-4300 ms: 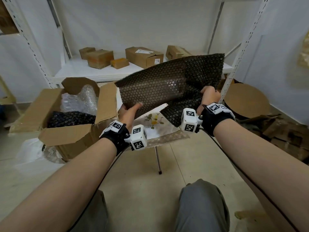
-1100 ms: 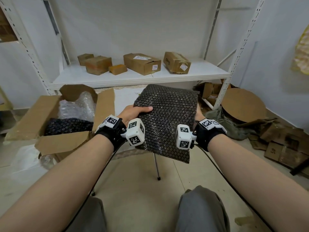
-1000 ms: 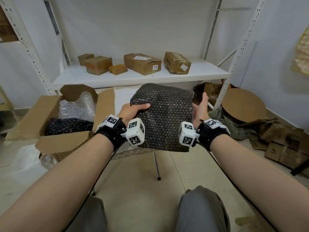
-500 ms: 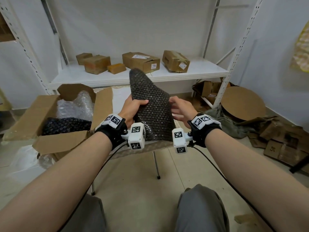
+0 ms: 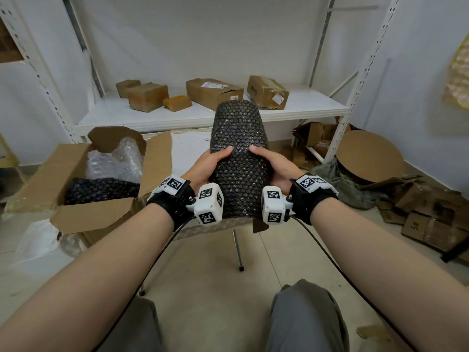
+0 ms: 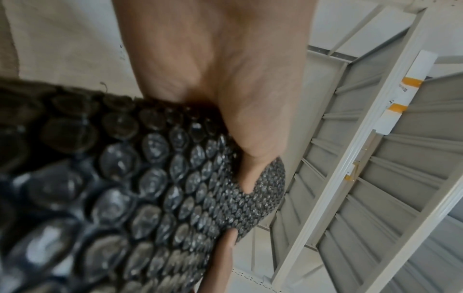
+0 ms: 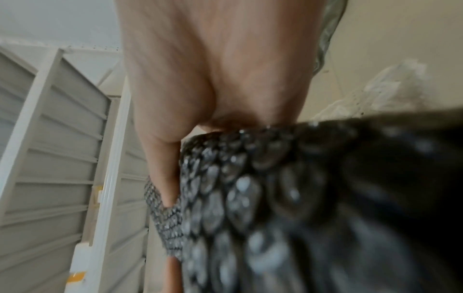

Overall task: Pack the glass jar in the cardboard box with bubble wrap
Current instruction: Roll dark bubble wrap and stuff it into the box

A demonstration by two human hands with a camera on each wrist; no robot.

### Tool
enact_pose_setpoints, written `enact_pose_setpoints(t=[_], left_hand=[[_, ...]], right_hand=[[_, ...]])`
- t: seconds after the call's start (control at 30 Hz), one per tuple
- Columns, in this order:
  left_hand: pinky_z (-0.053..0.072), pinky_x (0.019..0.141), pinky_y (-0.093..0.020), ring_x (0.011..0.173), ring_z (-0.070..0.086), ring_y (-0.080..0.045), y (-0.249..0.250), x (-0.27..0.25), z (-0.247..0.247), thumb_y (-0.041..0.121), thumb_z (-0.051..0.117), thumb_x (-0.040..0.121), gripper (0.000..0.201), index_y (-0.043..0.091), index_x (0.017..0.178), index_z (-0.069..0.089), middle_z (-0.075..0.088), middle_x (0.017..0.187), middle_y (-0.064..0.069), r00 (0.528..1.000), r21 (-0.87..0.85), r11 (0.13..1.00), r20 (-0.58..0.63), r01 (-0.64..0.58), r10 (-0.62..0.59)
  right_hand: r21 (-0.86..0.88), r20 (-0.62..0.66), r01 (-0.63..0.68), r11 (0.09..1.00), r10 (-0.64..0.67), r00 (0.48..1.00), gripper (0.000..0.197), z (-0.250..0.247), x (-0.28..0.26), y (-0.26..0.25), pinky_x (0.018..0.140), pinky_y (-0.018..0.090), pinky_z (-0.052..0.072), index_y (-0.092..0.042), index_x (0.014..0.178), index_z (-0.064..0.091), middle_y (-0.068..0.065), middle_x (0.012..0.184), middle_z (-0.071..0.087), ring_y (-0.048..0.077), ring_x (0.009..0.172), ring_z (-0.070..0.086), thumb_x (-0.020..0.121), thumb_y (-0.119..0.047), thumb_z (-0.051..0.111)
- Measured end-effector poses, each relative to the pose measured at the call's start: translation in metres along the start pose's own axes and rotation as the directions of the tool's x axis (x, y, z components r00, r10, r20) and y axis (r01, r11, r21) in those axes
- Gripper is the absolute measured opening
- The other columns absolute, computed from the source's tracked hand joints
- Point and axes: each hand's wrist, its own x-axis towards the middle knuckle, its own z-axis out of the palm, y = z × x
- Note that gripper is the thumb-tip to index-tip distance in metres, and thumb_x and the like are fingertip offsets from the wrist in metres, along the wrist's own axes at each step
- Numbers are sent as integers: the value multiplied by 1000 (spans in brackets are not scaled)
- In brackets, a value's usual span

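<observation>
A roll of dark bubble wrap (image 5: pixel 238 153) stands upright on the small table in front of me, rolled into a tube; the glass jar is not visible and may be inside. My left hand (image 5: pixel 209 163) grips the roll's left side with the thumb across the front. My right hand (image 5: pixel 270 162) grips its right side likewise. In the left wrist view the thumb presses into the bubble wrap (image 6: pixel 150 198); the right wrist view shows the bubble wrap (image 7: pixel 275 208) the same way. The open cardboard box (image 5: pixel 91 214) sits on the floor to the left.
Inside the box lie clear bubble wrap (image 5: pixel 114 161) and another dark bubble wrap bundle (image 5: pixel 101 190). A white metal shelf (image 5: pixel 203 115) behind holds several small cartons. Flattened cardboard (image 5: pixel 431 214) and a round board (image 5: pixel 370 156) lie at the right. My knees are below.
The flat sheet held spread out earlier has been folded and rolled into an upright tube. Both hands have closed in around its sides.
</observation>
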Motion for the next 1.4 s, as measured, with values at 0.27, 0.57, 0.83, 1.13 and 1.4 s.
enact_pose_setpoints(t=[0.27, 0.57, 0.83, 1.13, 1.4], left_hand=[[56, 76, -32, 90, 72, -24, -2, -9, -2, 25, 62, 92, 35, 7, 122, 61, 73, 107, -10, 974, -36, 980, 123, 197, -191], [56, 73, -29, 96, 70, -24, -4, 9, -8, 3, 68, 84, 48, 4, 130, 55, 68, 118, -13, 997, 2, 998, -54, -63, 63], [56, 68, -27, 87, 70, -18, -14, 9, 2, 20, 65, 91, 36, 6, 124, 58, 71, 102, -6, 999, 0, 1000, -34, -3, 3], [56, 85, -34, 98, 71, -23, -11, 10, -3, 47, 76, 78, 61, 9, 122, 61, 71, 114, -9, 994, 8, 995, -50, 100, -99], [55, 59, -21, 75, 72, -12, -3, -1, 5, 35, 70, 87, 37, 7, 110, 64, 73, 93, -3, 997, 94, 995, -76, 35, -28]], right_hand=[[107, -31, 99, 989, -96, 995, 49, -1, 4, 2, 79, 38, 60, 5, 136, 51, 23, 130, 62, 33, 112, 66, 96, -21, 63], [-339, -58, 5, 941, -26, 998, 91, -7, 8, 5, 97, 35, 50, -10, 134, 59, 4, 128, 67, 16, 110, 66, 66, -68, 78], [-80, 33, -9, 997, 12, 999, 51, 2, 4, 7, 87, 38, 58, 2, 132, 55, 21, 124, 67, 31, 111, 68, 92, -28, 68], [14, -14, 28, 1000, -28, 1000, 49, -5, 8, 9, 102, 52, 47, 5, 138, 50, 25, 135, 58, 39, 124, 58, 97, -19, 60], [-7, -167, 184, 983, -183, 969, 51, 2, 3, -2, 95, 43, 53, 1, 138, 50, 22, 133, 61, 32, 114, 64, 92, -15, 66]])
